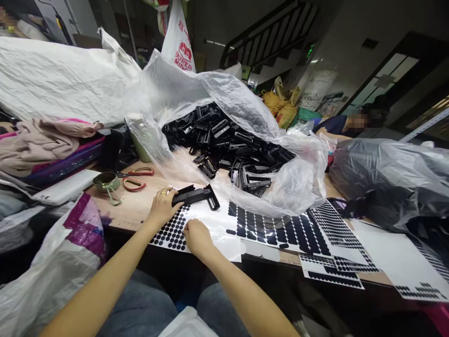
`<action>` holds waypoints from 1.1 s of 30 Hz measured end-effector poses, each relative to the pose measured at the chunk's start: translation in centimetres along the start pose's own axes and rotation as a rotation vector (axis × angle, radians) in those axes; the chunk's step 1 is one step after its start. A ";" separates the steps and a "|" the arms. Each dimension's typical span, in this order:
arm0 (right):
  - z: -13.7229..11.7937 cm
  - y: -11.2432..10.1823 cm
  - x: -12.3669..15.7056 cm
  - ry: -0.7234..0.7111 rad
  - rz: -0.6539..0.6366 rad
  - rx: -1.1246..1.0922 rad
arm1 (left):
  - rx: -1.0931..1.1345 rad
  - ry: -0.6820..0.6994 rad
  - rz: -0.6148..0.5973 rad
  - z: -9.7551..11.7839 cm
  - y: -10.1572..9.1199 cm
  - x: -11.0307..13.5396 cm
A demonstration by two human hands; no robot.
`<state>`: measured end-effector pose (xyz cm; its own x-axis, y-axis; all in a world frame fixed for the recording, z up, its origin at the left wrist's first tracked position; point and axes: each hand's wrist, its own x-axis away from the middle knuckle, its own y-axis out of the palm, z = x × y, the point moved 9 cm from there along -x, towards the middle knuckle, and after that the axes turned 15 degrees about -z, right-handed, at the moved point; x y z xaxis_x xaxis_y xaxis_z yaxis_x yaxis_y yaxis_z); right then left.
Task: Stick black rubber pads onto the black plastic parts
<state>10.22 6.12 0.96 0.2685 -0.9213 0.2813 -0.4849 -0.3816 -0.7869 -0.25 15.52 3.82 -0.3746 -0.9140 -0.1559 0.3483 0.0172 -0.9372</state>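
Observation:
My left hand (162, 206) grips a black plastic bracket (196, 195) by its left end and holds it flat on the wooden table (133, 206). A ring shows on one finger. My right hand (196, 235) is curled into a pinch on a white sheet of round black stickers (171, 231) just below the bracket; what its fingertips hold is too small to see. A wider sheet of larger black dots (277, 229) lies to the right.
An open clear plastic bag (245, 107) spills a heap of black plastic parts (228, 135) behind the hands. Red-handled scissors (136, 178), a small round tin (106, 181) and a white phone (65, 187) lie left. More sticker sheets (351, 252) and a grey bag (389, 173) lie right. A person sits at the far right.

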 end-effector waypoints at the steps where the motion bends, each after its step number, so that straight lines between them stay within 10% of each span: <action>1: 0.1 -0.1 0.2 -0.013 0.009 -0.019 | -0.029 -0.028 0.021 -0.1 -0.2 0.2; 12: 2.5 -5.7 2.1 -0.103 0.182 -0.476 | -0.015 0.064 -0.041 3.4 -0.2 0.8; 20: 3.3 -10.1 5.0 -0.184 0.309 -0.602 | 0.932 0.080 -0.425 7.3 0.6 3.0; 26: 4.8 -9.3 6.1 -0.106 0.267 -0.550 | 1.371 -0.053 -0.705 9.9 3.5 4.4; 33: 5.2 -8.5 6.8 -0.041 0.233 -0.541 | 1.395 -0.077 -0.709 10.7 4.1 4.8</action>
<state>20.51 3.53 6.73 0.1313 -0.9858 0.1047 -0.8876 -0.1639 -0.4304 8.54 6.84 2.58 -0.7726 -0.5912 0.2313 0.6333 -0.7435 0.2148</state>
